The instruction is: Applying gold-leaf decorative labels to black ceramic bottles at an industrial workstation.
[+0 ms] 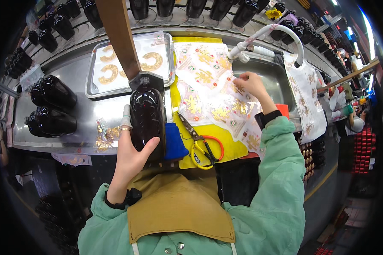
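Observation:
A glossy dark bottle [147, 112] lies with its neck end in a dark holder [147, 79] at the foot of a wooden post [120, 36]. My left hand [130, 158] grips its near end, thumb on top and fingers along the left side; one finger wears a white cover. To the right, my right hand [252, 84] is pinched over white decal sheets [204, 87] with gold characters. Whatever sits between those fingertips is too small to make out. Scissors [201, 146] with red and yellow handles lie on the yellow mat [232, 146], beside a blue cloth [175, 141].
A metal tray [173, 63] holds curved gold decals behind the bottle. More dark bottles [53, 121] lie at the left. A sink [266, 70] with a white faucet [300, 44] is at the right, a decal sheet [308, 102] draped over its side. Bottles line a conveyor [166, 20] behind.

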A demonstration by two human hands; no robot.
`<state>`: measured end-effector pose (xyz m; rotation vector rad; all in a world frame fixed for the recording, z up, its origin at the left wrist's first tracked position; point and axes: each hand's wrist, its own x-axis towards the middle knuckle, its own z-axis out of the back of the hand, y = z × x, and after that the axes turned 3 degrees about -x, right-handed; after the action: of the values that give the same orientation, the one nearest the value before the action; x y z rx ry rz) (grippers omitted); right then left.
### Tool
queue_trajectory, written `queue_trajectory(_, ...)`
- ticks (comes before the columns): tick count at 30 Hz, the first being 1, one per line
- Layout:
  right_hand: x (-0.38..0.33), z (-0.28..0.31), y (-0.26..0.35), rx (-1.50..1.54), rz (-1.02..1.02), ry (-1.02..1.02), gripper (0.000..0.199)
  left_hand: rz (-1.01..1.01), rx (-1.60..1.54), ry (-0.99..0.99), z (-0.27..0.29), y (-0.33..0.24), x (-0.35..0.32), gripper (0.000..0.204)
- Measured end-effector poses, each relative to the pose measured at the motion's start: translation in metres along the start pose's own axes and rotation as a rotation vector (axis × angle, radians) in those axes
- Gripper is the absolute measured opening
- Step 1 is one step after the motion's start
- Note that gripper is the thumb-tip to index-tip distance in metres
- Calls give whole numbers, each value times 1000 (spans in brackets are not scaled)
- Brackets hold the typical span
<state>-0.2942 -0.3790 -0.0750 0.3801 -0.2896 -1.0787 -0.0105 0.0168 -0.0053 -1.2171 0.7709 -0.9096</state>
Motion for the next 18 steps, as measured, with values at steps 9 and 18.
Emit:
queue_trajectory(9,43,14,-48,217,-144,419,27,81,-70,32,3,-5,5,99)
queue_trajectory(18,53,2,-57,-345,-324,69,34,33,-63,1,2,-5,7,101)
